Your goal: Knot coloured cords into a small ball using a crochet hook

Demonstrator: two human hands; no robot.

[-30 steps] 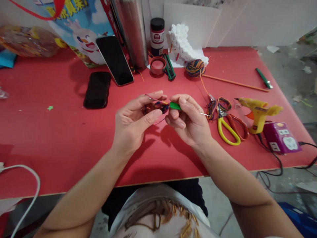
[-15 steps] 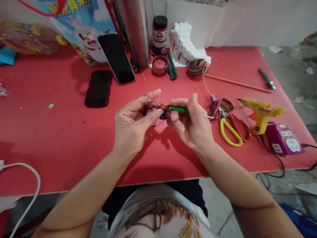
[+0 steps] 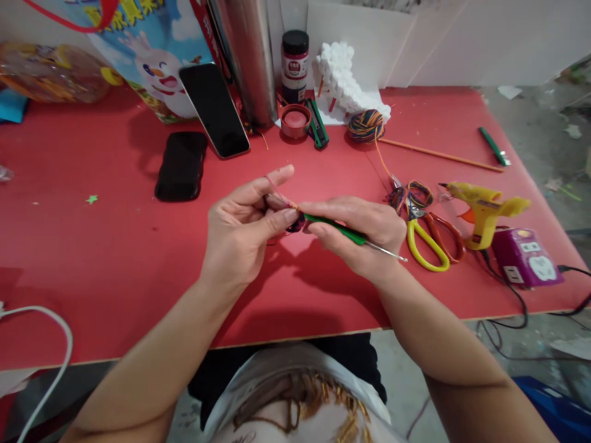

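My left hand [image 3: 244, 227] pinches a small multicoloured crochet piece [image 3: 295, 223] between thumb and fingers, with a strand of yarn looped over its raised index finger. Most of the piece is covered by my fingers. My right hand [image 3: 364, 231] grips a crochet hook [image 3: 339, 230] by its green handle. One metal end of the hook sticks out to the lower right past my palm; the other end meets the piece at my left fingertips and is hard to make out. A ball of multicoloured yarn [image 3: 366, 127] rests farther back, its strand running to a loose tangle [image 3: 418, 194].
Scissors [image 3: 427, 243] with yellow and red handles, a yellow glue gun [image 3: 484, 209] and a purple box [image 3: 526, 258] with cords lie at right. An orange stick [image 3: 443, 154] is behind them. Two phones [image 3: 181, 166], a metal cylinder [image 3: 252, 61] and a dark-lidded jar [image 3: 295, 64] are toward the back.
My right hand has rolled over, its back now facing up, and the hook's free end has swung down toward me. The crochet piece is more covered by my fingers.
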